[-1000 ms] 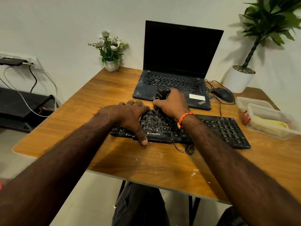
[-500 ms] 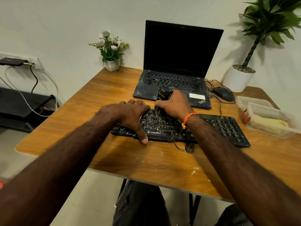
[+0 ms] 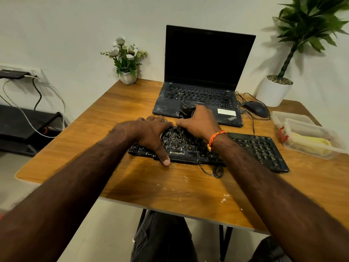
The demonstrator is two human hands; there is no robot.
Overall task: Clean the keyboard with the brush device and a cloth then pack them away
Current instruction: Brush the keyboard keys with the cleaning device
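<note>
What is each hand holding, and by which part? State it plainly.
Right hand grips the black brush device round its lower body. Left hand holds nothing; it rests on the keyboard.

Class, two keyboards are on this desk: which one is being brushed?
The separate black keyboard nearest the person, not the laptop's built-in one: the right hand holds the black brush device on its keys.

Plain white wall point(image 3: 66, 31) behind wood table point(image 3: 132, 103); low black shelf point(image 3: 22, 121) at left w/ cables; pale floor point(image 3: 105, 224).
</note>
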